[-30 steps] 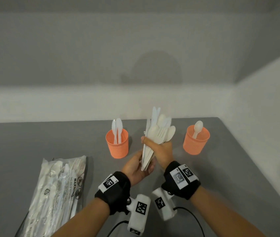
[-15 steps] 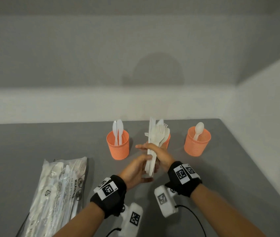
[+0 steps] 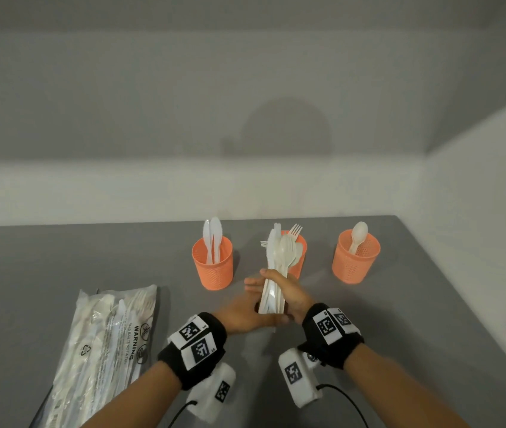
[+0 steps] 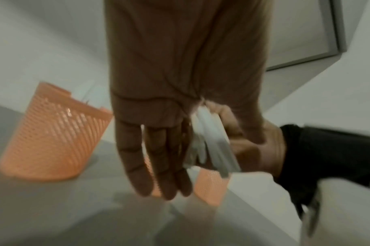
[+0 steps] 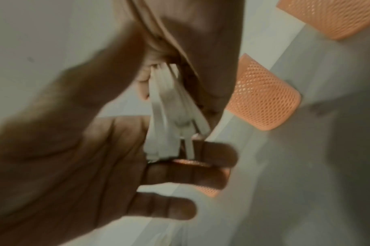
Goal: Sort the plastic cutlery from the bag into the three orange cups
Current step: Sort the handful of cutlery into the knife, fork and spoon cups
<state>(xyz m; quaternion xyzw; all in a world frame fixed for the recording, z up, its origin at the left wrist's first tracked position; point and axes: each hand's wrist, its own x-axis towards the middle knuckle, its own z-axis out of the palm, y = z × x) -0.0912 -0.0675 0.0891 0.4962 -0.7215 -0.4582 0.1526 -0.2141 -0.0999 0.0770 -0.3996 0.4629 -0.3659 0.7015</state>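
Just below centre of the head view, the right hand (image 3: 288,296) is clenched round a bundle of cutlery (image 3: 276,273), upright with tips at the middle cup (image 3: 299,257). The left hand (image 3: 245,313) lies flat-fingered under the handle ends. Left cup (image 3: 213,267) holds knives, right cup (image 3: 355,259) a spoon; bare grey table (image 3: 60,261) separates the cups. The bag (image 3: 103,350) lies lower left, near the table's front edge; the right edge runs just beyond the right cup. Against a second ago, the bundle sits lower and tighter, no longer fanned.
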